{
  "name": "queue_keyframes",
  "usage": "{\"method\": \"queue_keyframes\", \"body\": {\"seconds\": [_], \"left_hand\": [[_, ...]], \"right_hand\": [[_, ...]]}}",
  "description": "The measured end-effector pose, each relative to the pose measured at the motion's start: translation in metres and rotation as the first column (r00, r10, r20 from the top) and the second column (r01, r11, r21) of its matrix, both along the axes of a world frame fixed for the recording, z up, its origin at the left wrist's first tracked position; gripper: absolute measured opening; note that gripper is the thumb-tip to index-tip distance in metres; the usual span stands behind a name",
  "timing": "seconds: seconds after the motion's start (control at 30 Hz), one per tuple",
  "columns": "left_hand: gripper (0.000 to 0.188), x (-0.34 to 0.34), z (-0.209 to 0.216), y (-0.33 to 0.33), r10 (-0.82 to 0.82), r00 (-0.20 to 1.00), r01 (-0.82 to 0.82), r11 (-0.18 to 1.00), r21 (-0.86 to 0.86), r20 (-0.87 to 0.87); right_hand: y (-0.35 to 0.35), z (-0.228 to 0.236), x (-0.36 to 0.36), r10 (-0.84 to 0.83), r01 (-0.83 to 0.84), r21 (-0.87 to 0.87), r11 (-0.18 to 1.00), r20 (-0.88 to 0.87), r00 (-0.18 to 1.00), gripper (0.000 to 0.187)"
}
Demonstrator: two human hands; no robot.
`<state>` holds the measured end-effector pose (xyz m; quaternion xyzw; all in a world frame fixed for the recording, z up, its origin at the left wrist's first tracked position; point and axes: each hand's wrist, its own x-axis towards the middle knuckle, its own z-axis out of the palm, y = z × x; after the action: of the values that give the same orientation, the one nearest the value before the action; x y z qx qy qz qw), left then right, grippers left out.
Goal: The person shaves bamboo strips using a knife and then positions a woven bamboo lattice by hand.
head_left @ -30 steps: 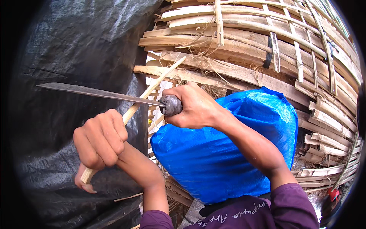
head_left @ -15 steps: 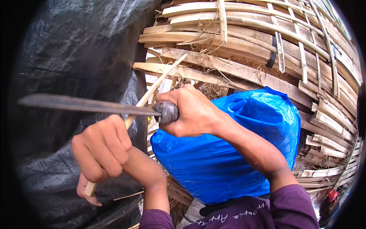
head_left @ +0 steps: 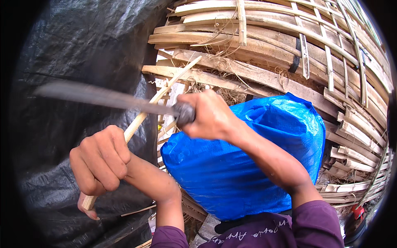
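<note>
My left hand is closed round a pale wooden strip, which slants up and to the right; its lower end pokes out below my fingers. In my right hand is the dark wrapped handle of a long machete. The blade, blurred by motion, points left and crosses the strip above my left fist. Whether the blade's edge is touching the wood cannot be made out. A thin curl of wood stands beside the strip near its upper part.
A blue plastic sheet covers my lap. Black sheeting hangs along the left. Stacked split wooden slats with curly shavings fill the far side and the right. Something red lies at the lower right.
The machete blade has tilted, its tip shifting right and its handle end slightly right. My left hand and the strip have moved a little left.
</note>
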<state>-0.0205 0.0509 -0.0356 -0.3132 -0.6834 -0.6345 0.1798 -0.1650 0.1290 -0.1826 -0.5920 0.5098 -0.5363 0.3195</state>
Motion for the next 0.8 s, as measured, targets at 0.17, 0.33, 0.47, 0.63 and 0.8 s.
{"method": "queue_keyframes", "body": {"seconds": [0.17, 0.33, 0.47, 0.63, 0.8], "left_hand": [[0.044, -0.001, -0.005, -0.007, 0.080, 0.996, -0.078, 0.996, 0.050, -0.034], [0.045, 0.005, -0.003, -0.009, 0.005, 1.000, -0.005, 1.000, 0.026, -0.003], [0.046, 0.009, 0.003, -0.009, -0.016, 1.000, 0.017, 0.999, 0.035, -0.024], [0.047, 0.016, -0.009, -0.017, 0.059, 0.997, -0.054, 0.994, 0.097, -0.042], [0.045, 0.018, -0.009, -0.018, -0.047, 0.999, 0.047, 0.998, 0.033, -0.006]], "right_hand": [[-0.040, -0.087, -0.049, -0.158, 0.184, 0.517, 0.836, -0.094, 0.983, 0.022], [-0.030, -0.032, -0.015, -0.052, 0.049, 0.246, 0.968, 0.008, 0.999, 0.016], [-0.037, -0.043, -0.010, -0.072, 0.073, 0.214, 0.974, -0.009, 0.997, 0.018], [-0.050, -0.100, -0.047, -0.150, 0.174, 0.555, 0.814, -0.089, 0.985, 0.025], [-0.035, -0.041, -0.025, -0.091, 0.145, 0.333, 0.932, -0.173, 0.981, 0.018]]}}
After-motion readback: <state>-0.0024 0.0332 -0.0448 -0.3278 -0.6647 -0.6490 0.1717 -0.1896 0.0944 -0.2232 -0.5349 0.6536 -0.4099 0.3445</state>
